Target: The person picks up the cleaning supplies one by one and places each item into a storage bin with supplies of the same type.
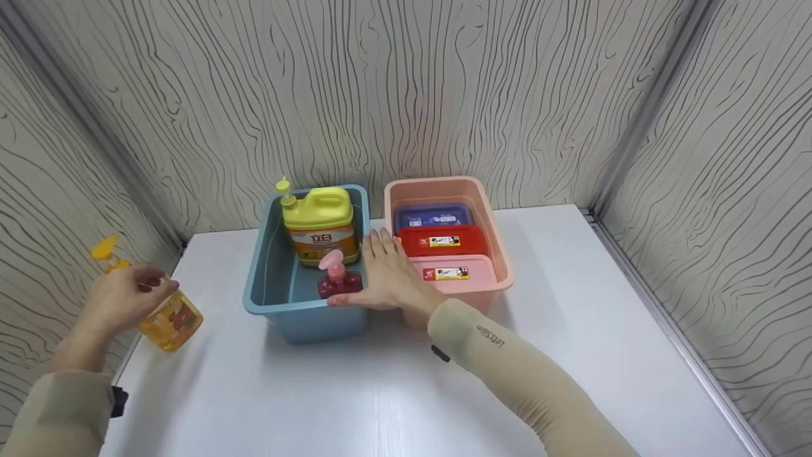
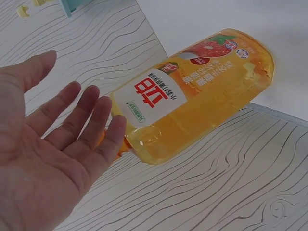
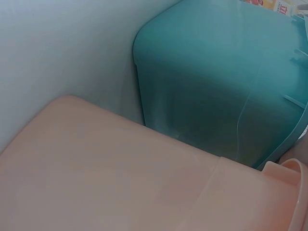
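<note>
At the far left of the head view, a pump bottle of orange dish soap [image 1: 172, 322] stands on the table. My left hand [image 1: 120, 298] is beside its upper part; in the left wrist view the fingers are spread loosely near the bottle's neck, not wrapped round it. My right hand [image 1: 393, 273] rests, fingers straight, on the right rim of the blue bin [image 1: 317, 327], with the thumb along its front edge. Inside that bin are a yellow pump jug [image 1: 320, 238] and a small dark-red bottle with a pink pump [image 1: 339, 282]. The right wrist view shows only bin walls.
Right beside the blue bin is a pink bin [image 1: 438, 183] holding a blue box [image 1: 433, 217], a red box [image 1: 415, 241] and a pink box [image 1: 479, 273]. Both bins stand near the back wall panel [image 1: 419, 95] on the white table [image 1: 317, 400]. Side panels border the table.
</note>
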A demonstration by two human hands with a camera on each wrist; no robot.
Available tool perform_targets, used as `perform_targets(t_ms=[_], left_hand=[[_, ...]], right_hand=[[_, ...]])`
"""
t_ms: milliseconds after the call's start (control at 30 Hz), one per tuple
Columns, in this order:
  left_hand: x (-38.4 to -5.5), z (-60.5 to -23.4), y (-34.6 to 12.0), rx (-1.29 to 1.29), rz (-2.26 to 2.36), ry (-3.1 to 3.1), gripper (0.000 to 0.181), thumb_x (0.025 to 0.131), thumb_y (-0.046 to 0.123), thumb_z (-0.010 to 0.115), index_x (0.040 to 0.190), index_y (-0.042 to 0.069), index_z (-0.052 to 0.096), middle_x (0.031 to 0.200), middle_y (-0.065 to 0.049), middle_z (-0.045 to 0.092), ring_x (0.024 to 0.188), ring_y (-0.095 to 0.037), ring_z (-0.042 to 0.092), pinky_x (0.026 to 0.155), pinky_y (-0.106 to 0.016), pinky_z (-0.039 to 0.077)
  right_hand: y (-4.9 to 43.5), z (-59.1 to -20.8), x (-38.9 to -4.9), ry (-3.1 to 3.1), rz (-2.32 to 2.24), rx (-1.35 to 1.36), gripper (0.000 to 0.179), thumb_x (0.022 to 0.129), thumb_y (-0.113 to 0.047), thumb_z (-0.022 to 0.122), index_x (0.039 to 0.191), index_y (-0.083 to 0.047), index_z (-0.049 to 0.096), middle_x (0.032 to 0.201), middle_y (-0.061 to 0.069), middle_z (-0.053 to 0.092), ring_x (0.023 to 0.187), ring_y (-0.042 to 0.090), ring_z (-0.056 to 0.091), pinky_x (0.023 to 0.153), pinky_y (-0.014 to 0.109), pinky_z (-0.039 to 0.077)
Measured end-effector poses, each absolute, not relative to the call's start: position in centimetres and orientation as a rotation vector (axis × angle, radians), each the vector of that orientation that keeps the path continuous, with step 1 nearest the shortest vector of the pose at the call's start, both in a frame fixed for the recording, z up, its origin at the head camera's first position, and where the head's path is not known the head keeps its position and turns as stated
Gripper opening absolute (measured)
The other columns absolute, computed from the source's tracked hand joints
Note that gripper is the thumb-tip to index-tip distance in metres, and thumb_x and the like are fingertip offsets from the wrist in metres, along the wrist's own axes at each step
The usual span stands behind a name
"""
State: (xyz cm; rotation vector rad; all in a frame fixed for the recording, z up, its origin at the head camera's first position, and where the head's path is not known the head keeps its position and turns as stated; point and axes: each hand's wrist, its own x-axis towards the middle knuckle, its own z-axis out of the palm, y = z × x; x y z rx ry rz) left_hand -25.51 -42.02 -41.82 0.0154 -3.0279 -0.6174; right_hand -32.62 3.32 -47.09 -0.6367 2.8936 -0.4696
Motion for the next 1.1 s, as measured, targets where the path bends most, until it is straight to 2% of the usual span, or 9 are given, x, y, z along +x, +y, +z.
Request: perform_targets(t_ms=[200, 400, 567, 633, 733, 800, 900, 1000, 1100], left_hand=[[-25.5, -42.3, -42.3, 0.024, -0.635, -2.963, 0.054, 0.111, 0.037, 0.067, 0.139, -0.009, 0.068, 0.132, -0.038, 0.073, 0.114, -0.054, 0.072, 0.088, -0.065, 0.065], [-25.4, -42.8, -42.8, 0.072, -0.646, -2.904, 0.050, 0.111, 0.033, 0.067, 0.139, -0.008, 0.069, 0.131, -0.038, 0.073, 0.113, -0.054, 0.073, 0.079, -0.053, 0.066], [-25.3, -43.2, -43.3, 0.062, -0.628, -2.841, 0.046, 0.108, 0.028, 0.070, 0.134, -0.010, 0.071, 0.127, -0.039, 0.075, 0.109, -0.056, 0.076, 0.073, -0.039, 0.062], [-25.2, -43.4, -43.4, 0.070, -0.621, -2.824, 0.045, 0.107, 0.026, 0.070, 0.132, -0.011, 0.071, 0.126, -0.040, 0.075, 0.107, -0.056, 0.076, 0.073, -0.040, 0.062], [-25.0, -43.4, -43.5, 0.126, -0.650, -2.831, 0.048, 0.108, 0.027, 0.069, 0.134, -0.013, 0.068, 0.129, -0.041, 0.073, 0.110, -0.057, 0.075, 0.079, -0.053, 0.067], [-24.9, -43.3, -43.7, 0.161, -0.661, -2.840, 0.049, 0.109, 0.029, 0.068, 0.136, -0.013, 0.067, 0.130, -0.041, 0.072, 0.112, -0.056, 0.074, 0.082, -0.056, 0.068], [-24.8, -43.1, -43.9, 0.182, -0.667, -2.849, 0.050, 0.111, 0.030, 0.067, 0.137, -0.013, 0.066, 0.132, -0.041, 0.072, 0.113, -0.056, 0.074, 0.077, -0.042, 0.065], [-24.7, -43.1, -44.1, 0.189, -0.656, -2.841, 0.049, 0.111, 0.029, 0.067, 0.137, -0.013, 0.066, 0.133, -0.041, 0.071, 0.114, -0.056, 0.073, 0.075, -0.030, 0.056], [-24.6, -43.2, -44.3, 0.223, -0.657, -2.819, 0.048, 0.112, 0.028, 0.066, 0.138, -0.012, 0.066, 0.135, -0.042, 0.070, 0.116, -0.057, 0.072, 0.076, -0.032, 0.056]], right_hand=[[3.3, -47.1, -32.6, 2.892, -0.470, -0.636, 0.145, 0.079, -0.102, 0.060, 0.183, -0.014, 0.007, 0.193, 0.009, 0.005, 0.181, 0.033, -0.001, 0.147, 0.055, 0.004], [3.3, -47.2, -32.6, 2.900, -0.469, -0.639, 0.145, 0.080, -0.101, 0.060, 0.182, -0.014, 0.007, 0.193, 0.010, 0.006, 0.181, 0.033, 0.001, 0.147, 0.055, 0.004], [3.3, -47.3, -32.5, 2.896, -0.479, -0.651, 0.143, 0.081, -0.099, 0.061, 0.182, -0.013, 0.008, 0.193, 0.010, 0.007, 0.181, 0.033, 0.001, 0.147, 0.054, 0.004], [3.4, -47.3, -32.5, 2.893, -0.490, -0.654, 0.143, 0.081, -0.098, 0.062, 0.182, -0.013, 0.008, 0.193, 0.010, 0.007, 0.181, 0.033, 0.001, 0.147, 0.054, 0.003], [3.4, -47.3, -32.5, 2.892, -0.498, -0.650, 0.143, 0.081, -0.099, 0.061, 0.182, -0.014, 0.008, 0.193, 0.010, 0.007, 0.181, 0.033, 0.001, 0.147, 0.054, 0.003], [3.4, -47.3, -32.5, 2.892, -0.499, -0.647, 0.143, 0.081, -0.099, 0.061, 0.182, -0.014, 0.008, 0.193, 0.010, 0.007, 0.181, 0.033, 0.000, 0.147, 0.054, 0.003], [3.4, -47.3, -32.5, 2.894, -0.497, -0.645, 0.144, 0.081, -0.100, 0.061, 0.182, -0.014, 0.008, 0.193, 0.010, 0.006, 0.181, 0.033, 0.000, 0.147, 0.055, 0.004], [3.4, -47.3, -32.6, 2.896, -0.491, -0.646, 0.144, 0.080, -0.100, 0.061, 0.182, -0.014, 0.008, 0.193, 0.010, 0.006, 0.181, 0.034, 0.000, 0.147, 0.055, 0.004], [3.4, -47.3, -32.6, 2.895, -0.481, -0.645, 0.144, 0.080, -0.101, 0.060, 0.182, -0.014, 0.007, 0.193, 0.010, 0.006, 0.181, 0.033, 0.000, 0.147, 0.055, 0.004]])
